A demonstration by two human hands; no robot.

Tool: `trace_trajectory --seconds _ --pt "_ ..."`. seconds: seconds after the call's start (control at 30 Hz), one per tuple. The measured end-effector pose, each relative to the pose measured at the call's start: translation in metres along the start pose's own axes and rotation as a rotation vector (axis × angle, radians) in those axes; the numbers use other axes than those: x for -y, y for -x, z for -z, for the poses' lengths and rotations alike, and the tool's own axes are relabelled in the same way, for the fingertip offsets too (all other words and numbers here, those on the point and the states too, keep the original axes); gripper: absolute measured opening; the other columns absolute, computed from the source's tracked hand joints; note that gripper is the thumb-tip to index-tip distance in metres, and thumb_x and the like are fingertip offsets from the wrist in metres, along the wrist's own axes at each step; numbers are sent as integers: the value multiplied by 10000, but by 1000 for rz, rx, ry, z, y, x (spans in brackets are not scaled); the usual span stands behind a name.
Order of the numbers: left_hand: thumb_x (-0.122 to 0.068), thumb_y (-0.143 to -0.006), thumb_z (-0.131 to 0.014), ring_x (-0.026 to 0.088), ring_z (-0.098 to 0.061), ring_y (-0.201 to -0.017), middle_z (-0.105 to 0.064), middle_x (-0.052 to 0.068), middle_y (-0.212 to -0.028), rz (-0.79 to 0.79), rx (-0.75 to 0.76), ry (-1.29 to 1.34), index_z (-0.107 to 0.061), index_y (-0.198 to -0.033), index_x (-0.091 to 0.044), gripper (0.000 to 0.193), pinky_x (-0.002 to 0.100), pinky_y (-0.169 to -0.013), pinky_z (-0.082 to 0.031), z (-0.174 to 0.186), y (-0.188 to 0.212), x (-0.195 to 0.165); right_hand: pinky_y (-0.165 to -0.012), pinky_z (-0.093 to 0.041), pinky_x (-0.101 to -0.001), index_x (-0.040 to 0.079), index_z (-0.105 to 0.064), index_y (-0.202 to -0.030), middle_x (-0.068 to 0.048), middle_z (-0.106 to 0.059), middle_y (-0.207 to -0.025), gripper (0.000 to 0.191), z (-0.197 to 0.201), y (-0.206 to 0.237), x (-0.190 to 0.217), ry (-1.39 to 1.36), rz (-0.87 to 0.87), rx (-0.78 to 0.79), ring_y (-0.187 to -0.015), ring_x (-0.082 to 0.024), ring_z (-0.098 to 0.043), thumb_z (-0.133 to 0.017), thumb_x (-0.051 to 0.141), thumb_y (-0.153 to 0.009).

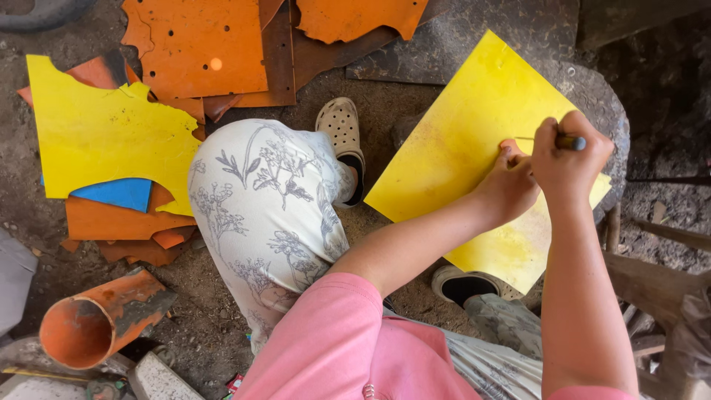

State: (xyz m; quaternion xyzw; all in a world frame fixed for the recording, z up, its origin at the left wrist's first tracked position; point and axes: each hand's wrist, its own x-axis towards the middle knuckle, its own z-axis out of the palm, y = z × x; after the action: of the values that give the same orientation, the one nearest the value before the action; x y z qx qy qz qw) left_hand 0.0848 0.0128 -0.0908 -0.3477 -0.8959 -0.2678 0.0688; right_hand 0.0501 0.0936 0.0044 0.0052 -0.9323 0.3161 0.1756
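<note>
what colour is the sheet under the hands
Yellow: the flat sheet under both hands shows clearly in the head view.

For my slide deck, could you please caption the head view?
Right hand holds a thin tool over a yellow sheet; left hand steadies it.

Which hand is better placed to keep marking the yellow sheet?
Right. The right hand already grips the thin tool over the yellow sheet; the left hand lies flat on the sheet, seemingly steadying it.

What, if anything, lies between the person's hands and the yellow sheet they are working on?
Nothing visible does. The left hand rests directly on the yellow sheet, and the right hand holds a thin tool just above it. A small orange piece sits by the left fingertips.
</note>
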Motion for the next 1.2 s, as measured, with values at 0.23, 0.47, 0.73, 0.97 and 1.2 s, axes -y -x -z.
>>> trace_trajectory --seconds 0.23,0.47,0.73,0.97,1.2 --pt "-107 -900 -634 323 -576 -1188 -612 214 -1196 30 111 -22 -620 -1220 33 349 513 -1079 -496 -1 -1 0 -512 -321 -276 22 -400 -722 -60 -459 -605 459 -2 2 5 -24 -21 -16 -556 -94 -409 -699 -40 -1064" --pt "-186 -933 -590 377 -545 -1288 -584 244 -1352 -38 156 -160 -569 -1340 8 452 548 -1122 -444 -5 0 0 -539 -361 -302 13 -399 -722 -105 -472 -644 436 -6 18 26 -26 50 -47 -543 -161 -445 -715 -39 -1018" --pt "-228 -893 -607 353 -483 -1329 -543 170 -1381 -64 353 -155 -557 -1332 -76 467 616 -1130 -387 1 -7 1 -536 -336 -305 11 -397 -715 -102 -443 -635 410 -2 32 26 -75 0 -64 -551 -147 -411 -700 -48 -985" --pt "-169 -887 -679 318 -536 -1150 -580 111 -1222 -123 98 -186 -717 -1110 -37 262 547 -1030 -516 16 5 4 -541 -368 -286 26 -437 -737 -38 -504 -672 400 10 27 -12 -264 -140 -128 -609 -83 -446 -668 -24 -1060" --pt "-159 -809 -694 309 -536 -1082 -589 124 -1188 -141 12 -191 -735 -1062 -30 288 548 -1004 -532 25 3 4 -568 -453 -285 36 -437 -756 -29 -534 -694 372 4 14 -20 -355 -207 -76 -681 -79 -613 -649 -5 -1059"
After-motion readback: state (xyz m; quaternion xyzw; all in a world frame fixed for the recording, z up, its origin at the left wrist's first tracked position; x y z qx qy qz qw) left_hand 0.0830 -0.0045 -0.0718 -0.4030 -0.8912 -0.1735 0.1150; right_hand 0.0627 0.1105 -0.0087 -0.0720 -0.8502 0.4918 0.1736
